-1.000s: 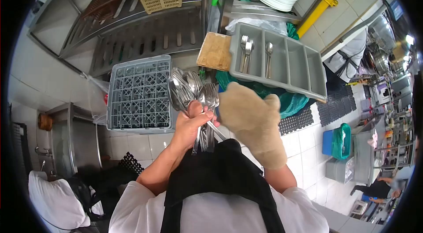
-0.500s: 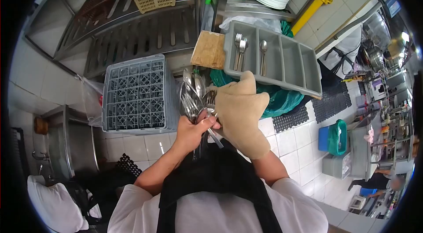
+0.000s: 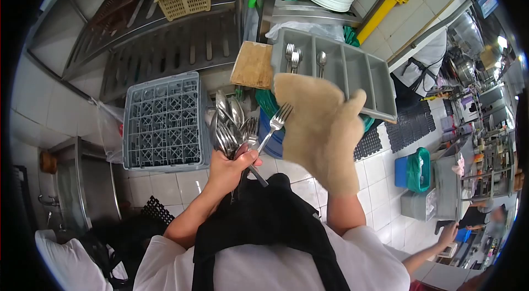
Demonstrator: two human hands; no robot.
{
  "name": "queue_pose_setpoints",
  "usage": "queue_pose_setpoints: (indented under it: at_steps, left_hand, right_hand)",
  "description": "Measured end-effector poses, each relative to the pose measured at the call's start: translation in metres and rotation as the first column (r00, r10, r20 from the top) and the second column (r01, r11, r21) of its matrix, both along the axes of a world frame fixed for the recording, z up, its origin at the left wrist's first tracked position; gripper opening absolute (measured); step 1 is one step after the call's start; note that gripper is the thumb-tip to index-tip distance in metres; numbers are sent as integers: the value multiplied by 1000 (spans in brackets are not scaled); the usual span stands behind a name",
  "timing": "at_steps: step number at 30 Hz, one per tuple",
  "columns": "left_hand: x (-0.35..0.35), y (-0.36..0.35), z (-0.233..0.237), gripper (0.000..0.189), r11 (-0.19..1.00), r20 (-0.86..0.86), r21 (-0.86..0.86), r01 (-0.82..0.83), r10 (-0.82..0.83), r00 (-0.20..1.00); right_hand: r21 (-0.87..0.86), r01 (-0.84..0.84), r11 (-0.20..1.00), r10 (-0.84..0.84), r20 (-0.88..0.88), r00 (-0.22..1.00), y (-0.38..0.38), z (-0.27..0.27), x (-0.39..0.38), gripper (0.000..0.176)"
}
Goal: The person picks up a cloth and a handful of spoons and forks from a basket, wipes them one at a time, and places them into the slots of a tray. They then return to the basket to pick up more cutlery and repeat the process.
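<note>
- Steel cutlery bundle (image 3: 234,126), spoons and forks, fans above left hand (image 3: 228,167), fisted round the handles.
- Right hand (image 3: 325,137) under tan cloth (image 3: 303,98), raised beside it; grip cannot be told.
- Judged stiff, slick, heavy: grasp the handles.

1. You hold the cutlery bundle (image 3: 228,126) centre-left in the frame, clamped in your left hand (image 3: 225,169). It is shiny steel, mostly spoons, fanned upward with the bowls on top. A few handle ends poke out below your fist toward the lower right.
2. One fork (image 3: 274,124) leans out of that bundle toward the right, tines uppermost. Its head is just beside the cloth's edge; you cannot tell whether they touch.
3. The tan cloth (image 3: 308,98), thick and fuzzy, is draped over your raised right hand (image 3: 325,137) at frame centre. It covers the hand fully, down to the wrist.
</note>
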State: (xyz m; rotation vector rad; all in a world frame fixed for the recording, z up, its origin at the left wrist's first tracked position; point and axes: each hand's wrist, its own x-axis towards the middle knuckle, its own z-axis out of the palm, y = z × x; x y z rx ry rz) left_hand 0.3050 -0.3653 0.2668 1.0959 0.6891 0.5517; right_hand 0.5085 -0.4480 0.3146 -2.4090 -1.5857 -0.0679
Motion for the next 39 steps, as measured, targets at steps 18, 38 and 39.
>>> queue_pose_setpoints:
  at_steps: [18, 38, 39]
  left_hand:
    - [32, -37, 5, 17, 988, 102, -53, 148, -142, 985]
    - [42, -22, -3, 10, 970, 100, 229, -83, 61, 993]
    - [39, -19, -5, 12, 993, 65, 115, -6, -1, 998]
  right_hand:
    - [-247, 271, 931, -259, 81, 963, 24, 64, -7, 27]
    - [-54, -56, 997, 60, 78, 995, -1, -1, -49, 43]
    - [-56, -59, 997, 64, 78, 995, -1, 4, -46, 43]
